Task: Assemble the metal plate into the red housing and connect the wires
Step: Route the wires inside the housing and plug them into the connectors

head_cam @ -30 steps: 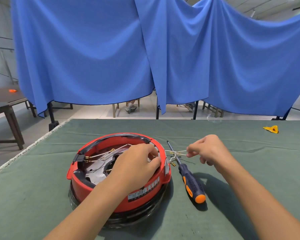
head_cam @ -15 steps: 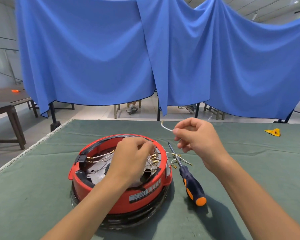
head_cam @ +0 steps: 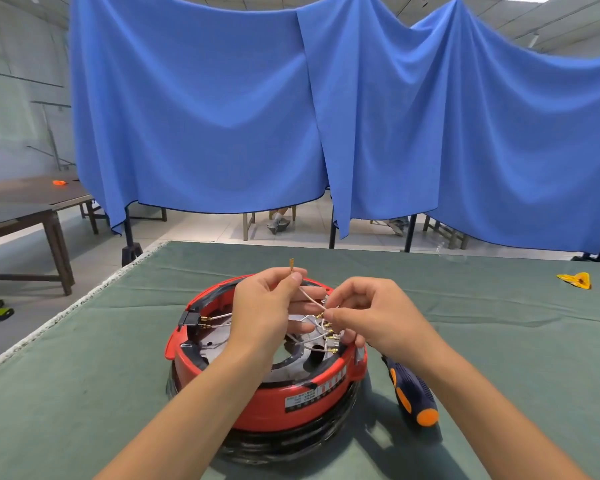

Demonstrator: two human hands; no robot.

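A round red housing (head_cam: pixel 267 401) stands on the green table with the metal plate (head_cam: pixel 219 341) lying inside it. Several white wires with brass terminals run to its right inner rim. Above the housing, my left hand (head_cam: pixel 267 306) pinches one end of a loose white wire (head_cam: pixel 309 297), whose brass terminal sticks up past my fingers. My right hand (head_cam: pixel 368 313) pinches the wire's other end beside the row of terminals (head_cam: pixel 331 336). Two more wires plug into a black connector (head_cam: pixel 191 318) on the left rim.
A screwdriver with a blue and orange handle (head_cam: pixel 411 393) lies on the green table cover (head_cam: pixel 84 375) just right of the housing. A yellow piece (head_cam: pixel 575 280) sits far right. A blue curtain hangs behind the table; the table's left edge is close.
My right hand has carried the loose wire from the table to above the housing. My left hand has risen off the housing and taken the wire's other end.
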